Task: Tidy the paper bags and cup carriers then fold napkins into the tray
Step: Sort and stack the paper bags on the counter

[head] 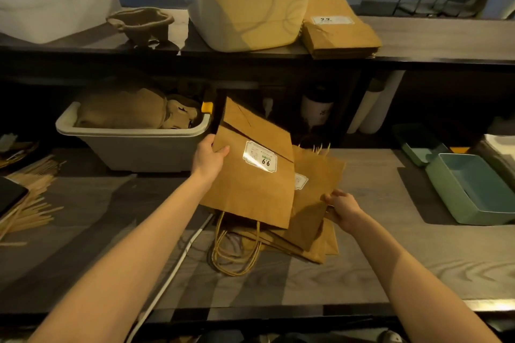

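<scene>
Left hand (209, 155): thumb over the upper left edge of a flat paper bag (252, 172), gripping it, tilted, lifted off the counter (390, 264). Right hand (342, 206): fingers curled, pinching the right edge of a second bag (315, 195), overlapped by the first. Under both: more bags, twine handles (235, 250) trailing toward the wrists. Beyond left hand: bin (133, 145) of cup carriers. Right of right hand: green tray (473, 189).

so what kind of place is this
Probably the takeaway packing counter of a cafe or drinks shop. The left hand holds a labelled paper bag, the right hand grips another bag, pulp cup carriers sit on the shelf, and wooden stirrers lie on the counter.
</scene>
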`<state>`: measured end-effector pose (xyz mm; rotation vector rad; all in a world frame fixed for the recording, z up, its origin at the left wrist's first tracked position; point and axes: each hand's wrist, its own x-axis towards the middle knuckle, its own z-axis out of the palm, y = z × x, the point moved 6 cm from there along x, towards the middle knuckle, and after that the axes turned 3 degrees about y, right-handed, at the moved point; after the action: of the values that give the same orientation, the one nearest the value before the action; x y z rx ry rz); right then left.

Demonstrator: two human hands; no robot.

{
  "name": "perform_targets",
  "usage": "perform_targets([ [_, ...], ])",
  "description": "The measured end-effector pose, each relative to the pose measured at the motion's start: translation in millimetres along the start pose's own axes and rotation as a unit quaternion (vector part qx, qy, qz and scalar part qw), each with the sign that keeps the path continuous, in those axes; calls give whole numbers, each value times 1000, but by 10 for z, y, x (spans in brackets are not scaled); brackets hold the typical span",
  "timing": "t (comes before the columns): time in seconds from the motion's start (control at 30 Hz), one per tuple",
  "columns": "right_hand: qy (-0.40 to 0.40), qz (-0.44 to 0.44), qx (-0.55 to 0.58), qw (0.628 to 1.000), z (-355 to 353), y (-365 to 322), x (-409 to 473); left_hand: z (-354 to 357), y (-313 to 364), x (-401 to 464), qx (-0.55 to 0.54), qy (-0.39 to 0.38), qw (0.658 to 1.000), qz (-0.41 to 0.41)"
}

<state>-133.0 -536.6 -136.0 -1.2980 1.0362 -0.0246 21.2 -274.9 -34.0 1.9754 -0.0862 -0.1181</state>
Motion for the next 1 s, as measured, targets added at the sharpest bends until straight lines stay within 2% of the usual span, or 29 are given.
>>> perform_targets([
  [0.07, 43, -1, -54, 998, -44, -13, -13, 7, 30, -1, 25, -28, 999, 3],
  [0.13, 123, -53, -151, 979, -101, -130, -8, 39, 61, 14, 59, -62, 996, 15],
  [0.2, 199, -159, -194, 947, -115, -392, -139, 78, 142, 1, 100, -104, 989, 37],
  [0.23, 214, -242, -200, 925, -78, -575, -265, 105, 190, 0, 124, -126, 982, 59],
  [0.3, 208, -412, -238, 855, 95, -962, -601, 164, 309, -18, 190, -167, 961, 112],
  [0.4, 138, -588, -370, 706, 505, -1331, -1017, 276, 545, -103, 272, -212, 918, 196],
  [0.47, 64, -622, -463, 628, 746, -1413, -1100, 339, 704, -175, 284, -219, 902, 241],
  [0.53, 27, -616, -518, 593, 847, -1433, -1101, 362, 820, -244, 305, -203, 889, 274],
  [0.57, 25, -608, -531, 590, 841, -1431, -1087, 361, 856, -258, 322, -176, 882, 296],
  [0.67, 47, -568, -521, 635, 680, -1426, -991, 339, 941, -323, 344, -52, 844, 408],
  [0.7, 57, -545, -509, 664, 595, -1416, -939, 330, 957, -353, 333, -26, 835, 437],
  [0.77, 61, -484, -469, 737, 400, -1358, -803, 312, 933, -363, 293, -7, 842, 453],
  [0.87, 69, -397, -386, 830, 85, -1124, -530, 340, 744, -255, 245, -37, 891, 382],
  [1.0, 119, -286, -218, 926, -292, -616, -185, 450, 276, -112, 207, -89, 944, 243],
])
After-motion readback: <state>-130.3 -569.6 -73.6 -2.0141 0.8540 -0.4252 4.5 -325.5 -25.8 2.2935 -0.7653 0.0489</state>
